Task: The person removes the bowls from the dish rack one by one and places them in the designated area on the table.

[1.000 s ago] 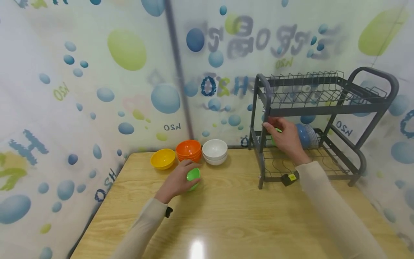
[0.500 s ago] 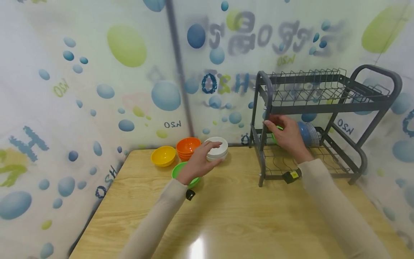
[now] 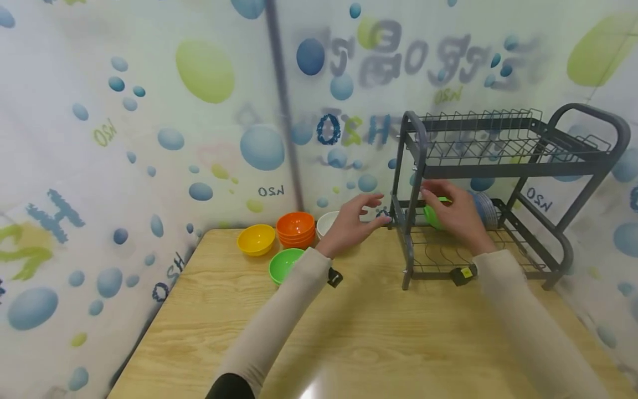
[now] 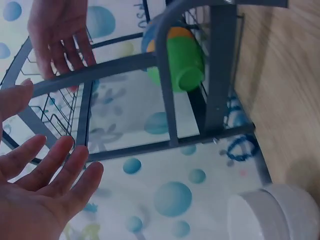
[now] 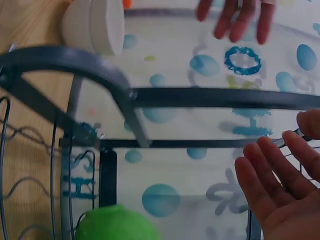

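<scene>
My left hand [image 3: 351, 224] is in the air between the white bowls [image 3: 327, 223] and the dish rack [image 3: 498, 170], fingers spread and holding nothing. My right hand [image 3: 456, 216] reaches into the rack's lower tier in front of a green bowl [image 3: 435, 215]. In the right wrist view its loosely extended fingers [image 5: 272, 170] are bare, with the green bowl lower down at the bottom edge. The left wrist view has that bowl on its side, base outward, with an orange rim [image 4: 177, 32] and blue behind it. Another green bowl [image 3: 284, 265] stands upright on the table, partly behind my left sleeve.
A yellow bowl [image 3: 256, 240] and stacked orange bowls [image 3: 296, 227] stand by the table's back edge. Blue bowls [image 3: 484, 210] rest on edge in the lower tier. The rack's grey end post [image 3: 416, 199] stands between my hands. A patterned curtain [image 3: 214, 138] hangs behind.
My left hand has left the green bowl on the table and moved right and up toward the rack. My right hand has stayed at the lower tier.
</scene>
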### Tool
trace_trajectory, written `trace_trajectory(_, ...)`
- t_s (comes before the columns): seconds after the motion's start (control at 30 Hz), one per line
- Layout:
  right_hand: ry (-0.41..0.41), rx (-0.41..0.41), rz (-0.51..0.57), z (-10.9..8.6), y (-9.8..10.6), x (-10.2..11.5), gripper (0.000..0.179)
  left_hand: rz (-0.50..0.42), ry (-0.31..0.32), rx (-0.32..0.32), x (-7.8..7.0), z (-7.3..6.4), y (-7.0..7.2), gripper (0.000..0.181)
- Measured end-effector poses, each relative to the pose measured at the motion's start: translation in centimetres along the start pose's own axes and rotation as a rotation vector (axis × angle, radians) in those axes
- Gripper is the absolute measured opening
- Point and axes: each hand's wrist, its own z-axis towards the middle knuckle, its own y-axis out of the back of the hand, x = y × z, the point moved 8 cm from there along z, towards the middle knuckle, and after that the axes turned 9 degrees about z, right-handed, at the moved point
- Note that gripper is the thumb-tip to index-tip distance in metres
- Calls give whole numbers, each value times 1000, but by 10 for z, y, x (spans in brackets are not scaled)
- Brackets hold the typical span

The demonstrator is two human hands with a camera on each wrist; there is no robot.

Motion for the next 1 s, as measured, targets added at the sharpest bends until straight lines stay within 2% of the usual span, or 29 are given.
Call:
trace_trajectory(0.27,34,7,-144,-1,10,-15,56,-67,-59,-19,-28,38,-11,59)
trace_trajectory(0.4,-7,21,-235,2,14,-31,63,-112,-41,-34,-38,53,-15,58)
trace_trajectory(0.53,-39,23,-268,6,19,-49,68,-159,-23,-58,-49,65,-19,51)
trace_trajectory(0.63,-42,22,-279,10,20,-59,70,-176,-18,-101,-53,68,-20,41)
trace_trajectory(0.8,-75,23,-290,15,21,-73,70,-143,-21,-179,-56,70,-19,29)
trace_trajectory(1.0,-152,12,-279,16,22,-86,70,-123,-58,-203,-57,71,-22,24)
